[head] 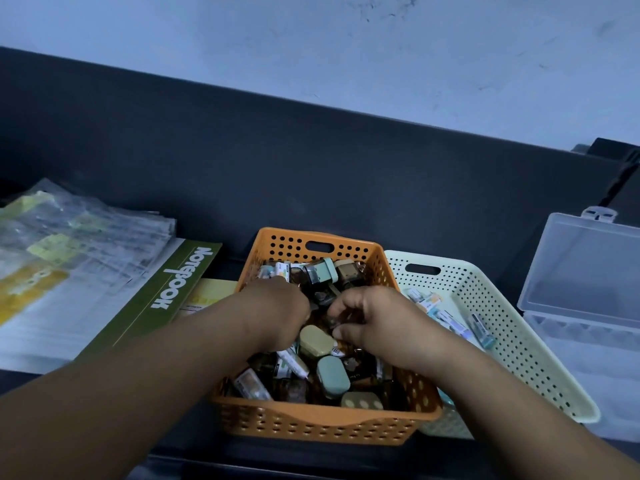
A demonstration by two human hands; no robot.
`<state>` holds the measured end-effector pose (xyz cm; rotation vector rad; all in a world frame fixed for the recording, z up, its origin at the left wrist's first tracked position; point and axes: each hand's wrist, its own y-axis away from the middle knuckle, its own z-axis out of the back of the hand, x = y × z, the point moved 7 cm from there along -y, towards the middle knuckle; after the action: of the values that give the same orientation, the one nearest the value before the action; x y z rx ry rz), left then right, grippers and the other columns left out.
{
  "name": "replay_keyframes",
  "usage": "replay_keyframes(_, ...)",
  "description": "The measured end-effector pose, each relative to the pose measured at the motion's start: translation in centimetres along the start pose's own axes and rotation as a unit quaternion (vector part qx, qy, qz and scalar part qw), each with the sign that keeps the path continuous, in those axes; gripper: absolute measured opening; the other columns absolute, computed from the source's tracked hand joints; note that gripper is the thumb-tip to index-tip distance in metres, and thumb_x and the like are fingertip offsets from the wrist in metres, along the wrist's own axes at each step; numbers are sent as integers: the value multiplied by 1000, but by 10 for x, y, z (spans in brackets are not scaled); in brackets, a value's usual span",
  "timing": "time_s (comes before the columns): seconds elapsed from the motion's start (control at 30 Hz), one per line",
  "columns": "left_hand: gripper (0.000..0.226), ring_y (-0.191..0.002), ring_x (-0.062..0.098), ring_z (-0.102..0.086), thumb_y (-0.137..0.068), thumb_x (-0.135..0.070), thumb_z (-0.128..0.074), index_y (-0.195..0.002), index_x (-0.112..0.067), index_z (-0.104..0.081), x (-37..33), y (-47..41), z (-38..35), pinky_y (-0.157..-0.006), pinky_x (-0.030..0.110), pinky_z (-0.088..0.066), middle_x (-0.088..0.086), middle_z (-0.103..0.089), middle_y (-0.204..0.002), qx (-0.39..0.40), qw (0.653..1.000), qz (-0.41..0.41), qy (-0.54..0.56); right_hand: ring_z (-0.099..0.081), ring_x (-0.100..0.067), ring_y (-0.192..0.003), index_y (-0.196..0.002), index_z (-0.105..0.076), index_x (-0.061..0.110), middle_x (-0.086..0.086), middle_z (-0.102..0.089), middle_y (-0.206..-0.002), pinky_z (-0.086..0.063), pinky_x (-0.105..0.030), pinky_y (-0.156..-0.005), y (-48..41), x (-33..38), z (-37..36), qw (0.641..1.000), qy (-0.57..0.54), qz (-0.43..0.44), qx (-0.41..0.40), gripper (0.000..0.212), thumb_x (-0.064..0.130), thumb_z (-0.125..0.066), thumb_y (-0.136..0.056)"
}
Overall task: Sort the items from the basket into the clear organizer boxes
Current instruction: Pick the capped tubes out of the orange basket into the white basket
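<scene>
Picking step: your left hand (pixel 277 306) and right hand (pixel 374 317) curl inside the orange basket (pixel 322 415). I cannot tell what either grip holds. Next, carry one item to the clear box (pixel 581 271) at the right edge.

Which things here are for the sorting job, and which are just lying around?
For the job: orange basket, items, clear box, maybe the cream basket.
Lying about: notebook, papers.

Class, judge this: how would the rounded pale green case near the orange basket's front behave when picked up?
The pale green case looks small and plastic, so probably light and stiff. Its smooth, rounded shell may slip when pinched. It rests on a loose pile in the orange basket, so neighbours may shift.
</scene>
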<state>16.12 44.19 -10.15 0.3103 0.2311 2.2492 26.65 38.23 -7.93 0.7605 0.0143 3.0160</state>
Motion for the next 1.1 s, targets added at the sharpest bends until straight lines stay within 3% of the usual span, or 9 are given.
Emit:
replay_keyframes(0.17, 15, -84, 24, -61, -87, -3, -50, -88, -10, -63, 4, -3, 1, -74, 37, -53, 9, -63, -91, -55, 997, -2, 48, -63, -6, -83, -100, -68, 28, 10, -67, -91, -52, -23, -75, 0, -2, 3, 999, -37, 1, -14, 14, 25, -69, -87)
replay_keyframes(0.3, 18, -81, 15, -58, -95, -13, -50, -102, -21, -65, 24, 3, 15, -69, 28, -48, 2, -63, -94, -87, 967, 50, 234, -62, -5, -77, -95, -68, 28, 11, -67, -85, -52, -24, -74, 1, -4, 4, 998, -62, 10, -14, 10, 22, -69, -87)
replay_keyframes(0.4, 18, -59, 12, -52, -96, -14, -50, -90, -22, -64, 38, 15, 31, -57, 25, -42, -1, -58, -73, -144, 886, 75, 434, -58, 1, -63, -86, -66, 28, 13, -64, -75, -47, -22, -65, -1, -4, 5, 993, -109, 7, -33, 11, 19, -70, -86)
replay_keyframes(0.53, 16, -64, 11, -61, -96, -11, -51, -102, -13, -66, 31, 19, 40, -65, 28, -52, 1, -66, -73, -159, 743, 62, 647, -57, -14, -67, -93, -65, 19, 1, -63, -81, -46, -32, -64, -2, -2, 11, 949, -312, 1, -47, 11, 11, -69, -86)
replay_keyframes(0.67, 13, -69, 14, -67, -96, -12, -55, -106, -7, -60, 3, 12, 51, -53, 20, -53, 10, -70, -87, -145, 676, 53, 721, -57, -24, -68, -95, -57, 10, -12, -62, -76, -47, -34, -61, 7, -6, 21, 907, -418, -18, -51, 13, 13, -67, -88)
replay_keyframes(0.83, 13, -89, 28, -69, -90, -1, -61, -102, -5, -58, -38, 0, 64, -77, 34, -59, 18, -68, -98, -130, 658, 29, 741, -58, -16, -57, -98, -54, 3, -15, -63, -74, -48, -23, -51, 23, -29, 43, 891, -440, -52, -98, 13, 1, -63, -88)
replay_keyframes(0.97, 17, -90, 26, -68, -90, 4, -58, -100, -9, -58, -72, -14, 70, -82, 34, -58, 20, -66, -106, -74, 682, -6, 728, -59, -18, -58, -94, -59, 4, -13, -63, -73, -49, -26, -57, 45, -67, 62, 905, -398, -92, -122, 11, 0, -65, -86)
replay_keyframes(1.03, 22, -91, 22, -68, -92, -2, -58, -111, -11, -57, -82, -20, 73, -84, 33, -57, 16, -65, -106, -59, 707, -21, 704, -61, -20, -68, -92, -62, 8, -13, -66, -80, -49, -31, -66, 55, -90, 71, 936, -308, -122, -123, 10, 7, -69, -85)
replay_keyframes(1.1, 28, -96, 21, -67, -93, -7, -59, -120, -13, -55, -76, -20, 77, -85, 31, -57, 14, -63, -109, -79, 737, -12, 671, -65, -15, -82, -102, -63, 19, -3, -70, -95, -50, -31, -77, 62, -109, 78, 973, -128, -160, -104, 19, 21, -72, -85)
